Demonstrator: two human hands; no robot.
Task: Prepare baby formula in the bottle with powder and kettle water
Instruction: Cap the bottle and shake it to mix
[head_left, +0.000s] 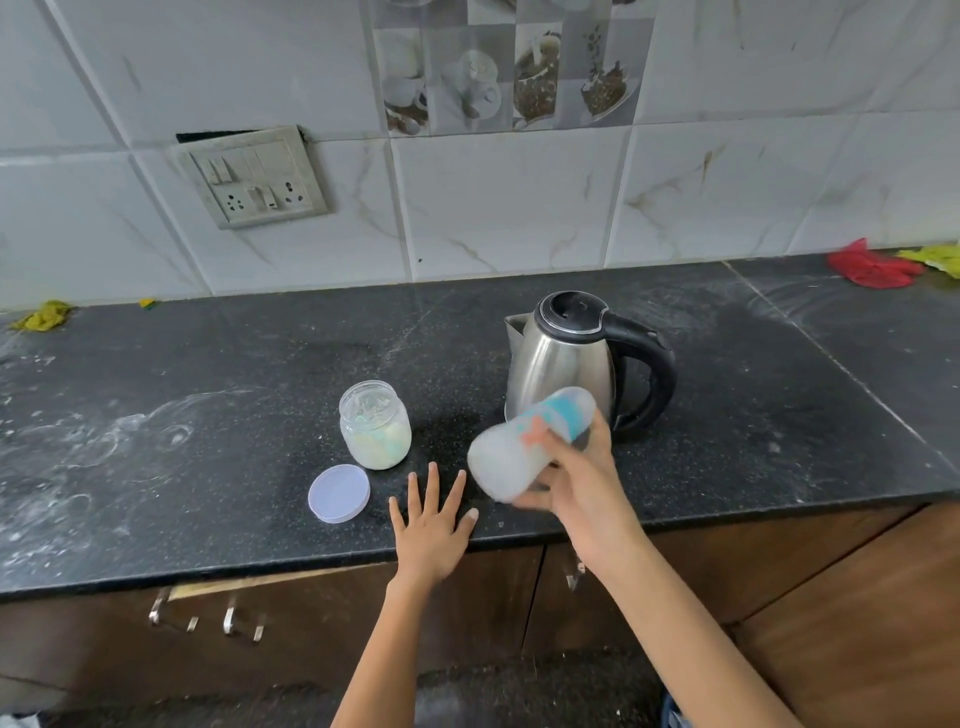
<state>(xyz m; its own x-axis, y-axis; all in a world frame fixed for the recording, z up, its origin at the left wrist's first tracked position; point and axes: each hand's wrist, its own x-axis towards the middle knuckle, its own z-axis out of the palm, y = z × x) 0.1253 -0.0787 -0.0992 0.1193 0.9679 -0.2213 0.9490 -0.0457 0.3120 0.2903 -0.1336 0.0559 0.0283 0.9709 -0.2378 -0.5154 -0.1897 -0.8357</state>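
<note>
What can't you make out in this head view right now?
- Bottle in the right hand: motion-blurred; fill level unreadable, fingers hide part.
- Kettle: lid shut; water inside hidden.
- Jar: powder amount unclear through cloudy wall.
- Left hand flat on the counter; anything beneath it is hidden.

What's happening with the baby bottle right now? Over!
Left hand flat on counter. Right hand grips tilted, blurred bottle. Powder jar open, lid beside. Nothing blocking.
</note>
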